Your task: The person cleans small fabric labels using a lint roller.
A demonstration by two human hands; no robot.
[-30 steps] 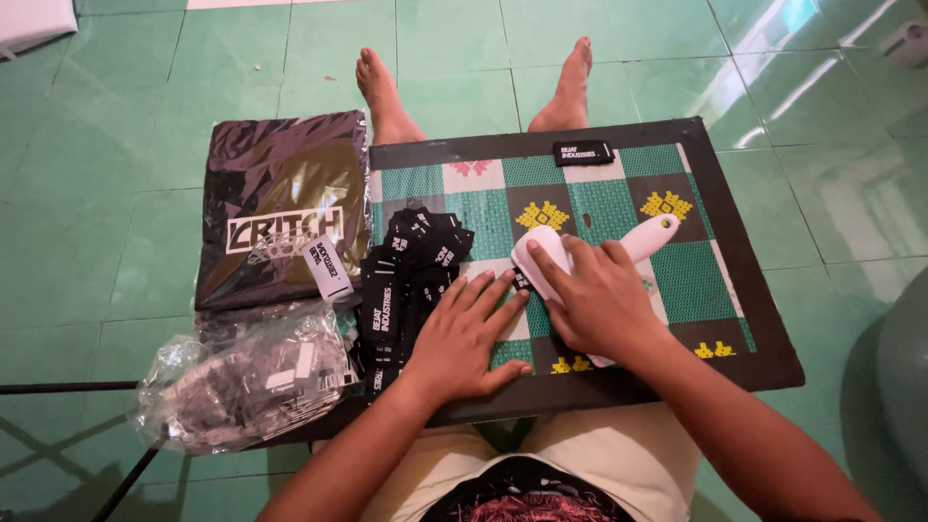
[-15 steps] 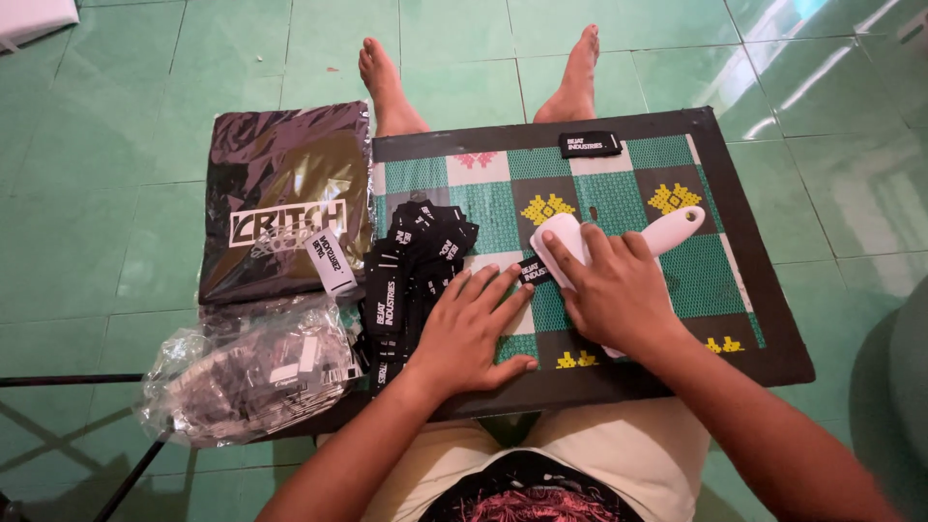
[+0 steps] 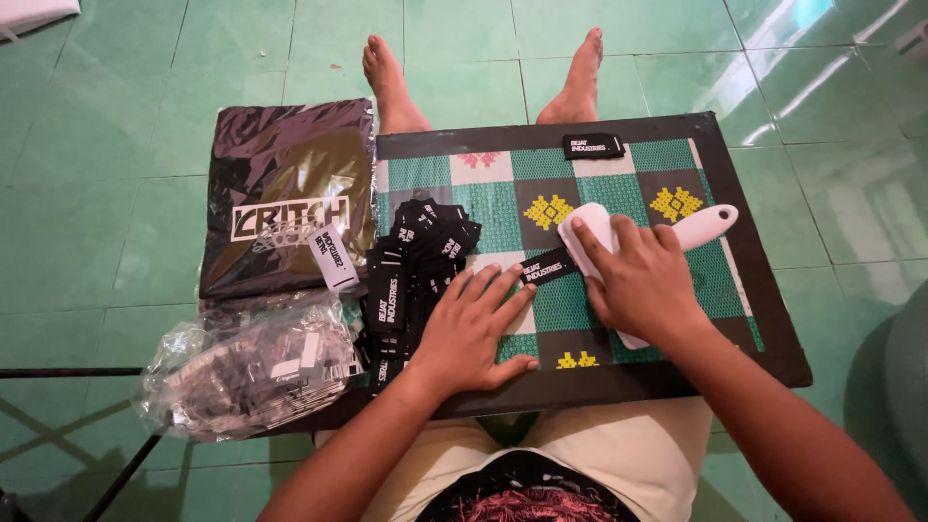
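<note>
A dark-framed board with a green patterned mat (image 3: 503, 208) rests on my lap. My left hand (image 3: 474, 329) lies flat on it with fingers spread, and the fingertips press the near end of a black woven label (image 3: 544, 267). My right hand (image 3: 640, 282) is closed over a white handled tool (image 3: 704, 228) and pushes it down onto the other end of that label. A heap of the same black labels (image 3: 416, 271) lies just left of my left hand.
A black printed garment in clear wrap (image 3: 285, 193) lies left of the board, with a white tag (image 3: 333, 256) on it. A clear plastic bag of labels (image 3: 246, 372) sits at the near left. One black label (image 3: 594, 146) lies at the board's far edge. My bare feet (image 3: 387, 77) rest on the green tiled floor beyond.
My right hand and the white tool have slid a little to the right along the label. My left hand has stayed in place.
</note>
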